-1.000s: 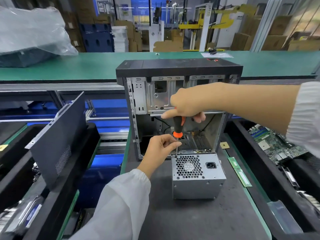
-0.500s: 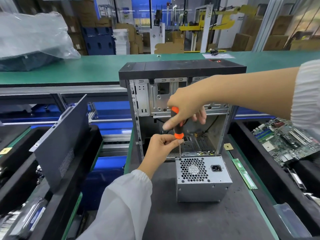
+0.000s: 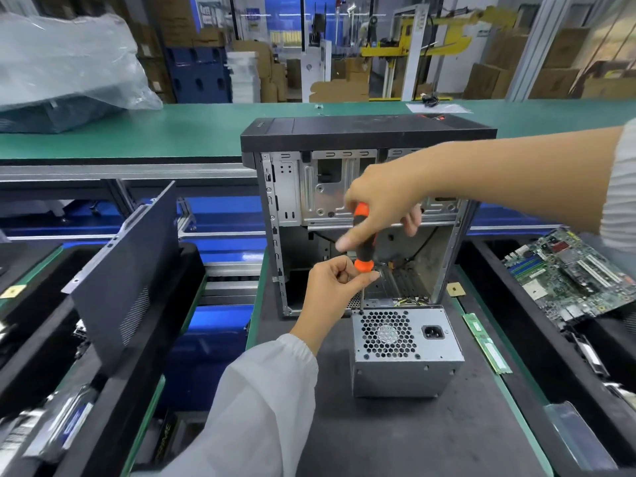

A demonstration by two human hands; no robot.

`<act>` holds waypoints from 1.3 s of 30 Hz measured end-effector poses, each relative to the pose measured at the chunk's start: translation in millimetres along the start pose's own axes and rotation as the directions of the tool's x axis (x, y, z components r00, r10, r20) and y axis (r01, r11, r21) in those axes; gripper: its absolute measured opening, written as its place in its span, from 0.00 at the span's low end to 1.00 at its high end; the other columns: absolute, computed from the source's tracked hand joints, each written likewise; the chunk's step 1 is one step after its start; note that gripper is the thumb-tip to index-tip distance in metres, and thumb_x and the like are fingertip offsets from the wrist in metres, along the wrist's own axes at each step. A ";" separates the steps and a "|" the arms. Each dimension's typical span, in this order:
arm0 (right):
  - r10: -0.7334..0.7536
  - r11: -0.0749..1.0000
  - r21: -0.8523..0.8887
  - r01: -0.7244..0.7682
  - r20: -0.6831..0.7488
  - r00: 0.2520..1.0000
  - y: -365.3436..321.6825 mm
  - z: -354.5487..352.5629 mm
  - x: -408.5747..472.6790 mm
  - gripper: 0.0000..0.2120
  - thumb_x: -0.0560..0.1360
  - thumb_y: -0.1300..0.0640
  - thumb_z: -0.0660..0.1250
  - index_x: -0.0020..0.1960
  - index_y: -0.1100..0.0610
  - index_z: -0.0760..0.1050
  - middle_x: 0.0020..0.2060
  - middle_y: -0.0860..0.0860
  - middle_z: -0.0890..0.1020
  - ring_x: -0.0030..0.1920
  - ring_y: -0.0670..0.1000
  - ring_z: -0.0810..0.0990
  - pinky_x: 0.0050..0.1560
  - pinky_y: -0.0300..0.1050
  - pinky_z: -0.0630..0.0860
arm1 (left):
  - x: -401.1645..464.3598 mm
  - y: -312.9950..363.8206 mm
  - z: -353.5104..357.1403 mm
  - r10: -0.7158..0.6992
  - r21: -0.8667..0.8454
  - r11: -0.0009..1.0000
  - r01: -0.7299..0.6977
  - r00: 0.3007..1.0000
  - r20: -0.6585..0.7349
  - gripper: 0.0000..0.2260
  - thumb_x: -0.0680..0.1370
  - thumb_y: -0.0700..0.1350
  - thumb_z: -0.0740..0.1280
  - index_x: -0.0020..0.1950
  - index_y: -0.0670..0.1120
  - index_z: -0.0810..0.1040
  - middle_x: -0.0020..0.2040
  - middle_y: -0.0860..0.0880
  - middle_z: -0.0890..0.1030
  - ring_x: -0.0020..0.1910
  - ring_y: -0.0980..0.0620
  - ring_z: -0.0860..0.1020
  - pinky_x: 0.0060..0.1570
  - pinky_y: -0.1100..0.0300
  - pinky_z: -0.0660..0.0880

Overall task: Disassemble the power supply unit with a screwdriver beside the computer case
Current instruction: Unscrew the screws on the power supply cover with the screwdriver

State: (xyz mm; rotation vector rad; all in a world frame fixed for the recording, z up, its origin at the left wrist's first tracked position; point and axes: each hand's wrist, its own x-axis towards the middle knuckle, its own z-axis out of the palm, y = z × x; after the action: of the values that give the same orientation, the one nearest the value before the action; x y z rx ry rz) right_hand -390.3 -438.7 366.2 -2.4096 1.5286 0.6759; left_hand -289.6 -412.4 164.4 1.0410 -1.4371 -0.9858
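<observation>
right hand (image 3: 382, 204) grips the screwdriver (image 3: 362, 241) handle; left hand (image 3: 332, 282) pinches its shaft, tip on the power supply unit's (image 3: 406, 349) far left corner, just near of the computer case (image 3: 368, 139).

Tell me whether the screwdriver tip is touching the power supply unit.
Touching. The head view shows the screwdriver shaft running down to the top left corner of the power supply unit, no gap visible.

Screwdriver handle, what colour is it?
Black with orange bands at both ends, on the screwdriver gripped by the right hand; the head view shows it.
</observation>
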 end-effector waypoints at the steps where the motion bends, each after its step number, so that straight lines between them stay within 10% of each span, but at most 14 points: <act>1: 0.064 0.996 -0.067 -0.065 -0.025 0.998 -1.1 1.5 1.3 0.38 0.68 0.27 0.59 0.49 0.64 0.73 0.31 0.54 0.84 0.27 0.51 0.83 0.31 0.41 0.78 | -0.1 1.3 -0.2 0.002 0.001 1.000 -0.002 1.000 0.013 0.16 0.72 0.44 0.77 0.34 0.37 0.73 0.26 0.52 0.60 0.27 0.55 0.57 0.34 0.63 0.62; 7: -0.133 0.955 -0.270 0.124 -0.016 0.991 1.7 4.8 5.2 0.13 0.79 0.45 0.61 0.52 0.56 0.72 0.35 0.50 0.79 0.37 0.51 0.76 0.45 0.47 0.75 | 0.3 1.3 -14.8 -0.060 0.010 0.998 0.060 0.968 0.244 0.09 0.79 0.44 0.69 0.58 0.46 0.84 0.26 0.57 0.68 0.28 0.51 0.62 0.39 0.65 0.66; 12: -0.311 0.904 -0.312 0.294 -0.006 0.950 2.3 3.1 -5.6 0.14 0.72 0.63 0.70 0.53 0.50 0.72 0.51 0.52 0.75 0.46 0.51 0.75 0.41 0.41 0.72 | -0.9 6.7 -12.4 -0.036 -0.025 0.999 0.041 0.987 0.159 0.06 0.76 0.40 0.72 0.52 0.44 0.85 0.47 0.39 0.85 0.47 0.49 0.80 0.57 0.54 0.76; 17: 0.092 0.995 -0.045 -0.092 0.005 0.996 -4.0 3.6 -9.2 0.38 0.67 0.26 0.60 0.50 0.62 0.73 0.32 0.54 0.84 0.30 0.53 0.83 0.32 0.42 0.79 | -2.5 3.1 -8.3 -0.017 -0.054 0.998 0.021 0.996 0.084 0.06 0.75 0.39 0.73 0.50 0.43 0.85 0.44 0.34 0.83 0.42 0.49 0.76 0.51 0.58 0.74; 20: 0.103 0.972 -0.206 -0.114 -0.064 0.993 -7.4 10.6 2.7 0.30 0.80 0.36 0.49 0.38 0.60 0.71 0.22 0.53 0.79 0.31 0.54 0.80 0.49 0.48 0.80 | -1.0 0.5 -6.2 -0.022 -0.028 0.999 0.024 0.997 0.076 0.05 0.74 0.40 0.74 0.49 0.44 0.86 0.36 0.47 0.85 0.38 0.55 0.75 0.48 0.61 0.76; 25: -0.167 0.950 -0.265 0.165 0.014 0.986 -2.1 0.6 -2.2 0.06 0.79 0.55 0.64 0.55 0.54 0.70 0.48 0.54 0.78 0.49 0.57 0.80 0.55 0.55 0.77 | 0.6 0.2 -2.5 -0.023 -0.052 0.998 0.023 1.000 -0.005 0.09 0.71 0.41 0.76 0.39 0.36 0.81 0.23 0.57 0.62 0.26 0.57 0.59 0.38 0.66 0.72; 27: -0.188 0.953 -0.232 0.195 0.050 0.981 1.6 -2.9 -3.7 0.11 0.76 0.59 0.68 0.55 0.50 0.70 0.53 0.55 0.76 0.49 0.56 0.81 0.54 0.55 0.77 | 0.7 1.9 -0.1 -0.036 -0.067 0.997 0.035 0.999 -0.010 0.12 0.71 0.41 0.77 0.36 0.36 0.78 0.23 0.56 0.61 0.26 0.56 0.59 0.42 0.62 0.75; 31: 0.018 1.000 0.005 -0.018 0.015 1.000 6.0 -2.7 -4.1 0.28 0.69 0.33 0.66 0.53 0.58 0.72 0.40 0.56 0.83 0.30 0.51 0.84 0.34 0.44 0.81 | 3.4 4.4 1.1 -0.038 -0.056 0.998 0.038 0.999 -0.006 0.13 0.72 0.40 0.76 0.32 0.44 0.75 0.23 0.58 0.59 0.26 0.57 0.57 0.38 0.61 0.70; 33: 0.072 0.987 -0.140 -0.076 -0.034 0.997 5.0 1.4 1.6 0.28 0.74 0.30 0.55 0.40 0.55 0.74 0.29 0.57 0.84 0.29 0.54 0.84 0.36 0.43 0.80 | 6.1 3.6 1.3 -0.033 -0.035 0.999 0.034 0.999 0.016 0.12 0.72 0.40 0.76 0.33 0.42 0.75 0.23 0.57 0.59 0.27 0.56 0.57 0.39 0.61 0.69; 37: -0.105 0.944 -0.327 0.043 -0.172 0.979 10.7 8.1 16.4 0.23 0.82 0.42 0.51 0.44 0.58 0.73 0.34 0.54 0.82 0.33 0.51 0.77 0.36 0.41 0.72 | 7.2 -3.2 -8.1 -0.027 -0.026 0.999 0.033 0.984 0.175 0.08 0.77 0.41 0.70 0.53 0.38 0.83 0.27 0.63 0.66 0.26 0.62 0.69 0.45 0.70 0.72; 38: -0.152 0.947 -0.303 0.103 -0.145 0.978 13.3 5.2 16.6 0.18 0.82 0.44 0.53 0.49 0.58 0.71 0.38 0.54 0.80 0.34 0.51 0.75 0.35 0.41 0.69 | 6.8 -3.2 -10.4 -0.025 -0.031 0.999 0.033 0.975 0.220 0.10 0.78 0.40 0.69 0.57 0.39 0.82 0.48 0.60 0.65 0.29 0.66 0.74 0.44 0.74 0.71; 39: -0.180 0.954 -0.257 0.152 -0.091 0.979 15.2 1.7 14.5 0.11 0.82 0.47 0.57 0.52 0.55 0.69 0.41 0.52 0.78 0.36 0.51 0.74 0.36 0.42 0.70 | 6.7 -3.2 -12.3 -0.026 -0.028 0.999 0.033 0.970 0.240 0.10 0.79 0.40 0.68 0.58 0.39 0.82 0.44 0.51 0.85 0.34 0.68 0.78 0.44 0.75 0.71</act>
State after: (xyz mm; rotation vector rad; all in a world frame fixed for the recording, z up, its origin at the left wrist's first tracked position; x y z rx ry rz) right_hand -399.2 -456.3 358.7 -2.7696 1.3278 0.7468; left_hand -277.5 -420.2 164.5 0.9468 -1.5996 -1.1839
